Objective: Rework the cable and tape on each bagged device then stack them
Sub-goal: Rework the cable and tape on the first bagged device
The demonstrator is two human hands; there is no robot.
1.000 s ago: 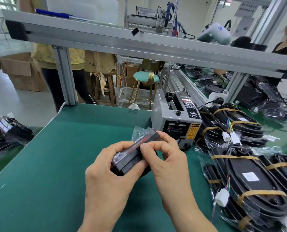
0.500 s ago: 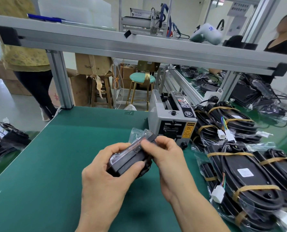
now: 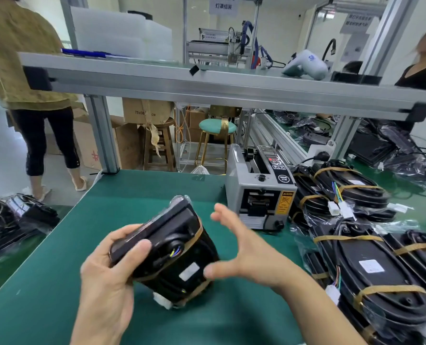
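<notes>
Fingers of the left hand [image 3: 105, 282] curl around the near end of a bagged black device [image 3: 167, 250], the thumb pressed across its top edge, holding it tilted above the green bench mat [image 3: 45, 282]. Beside it the right hand [image 3: 246, 252] is spread wide, fingers straight and apart; its thumb tip is right at the device's white label, though whether it touches I cannot tell, and it grips nothing. Tan tape bands [image 3: 194, 235] wrap the device, with coloured wires showing at its middle and a white connector [image 3: 163, 300] hanging at the low end. Just beyond the right hand stands a grey tape dispenser [image 3: 259, 192]. To its right, more bagged devices [image 3: 371, 265] bound with tan tape lie piled along the bench edge. Another dark heap of bagged parts [image 3: 15, 217] lies on the far left. Past the aluminium frame [image 3: 207, 88], one person in a mustard top [image 3: 22, 58] stands with their back turned.
</notes>
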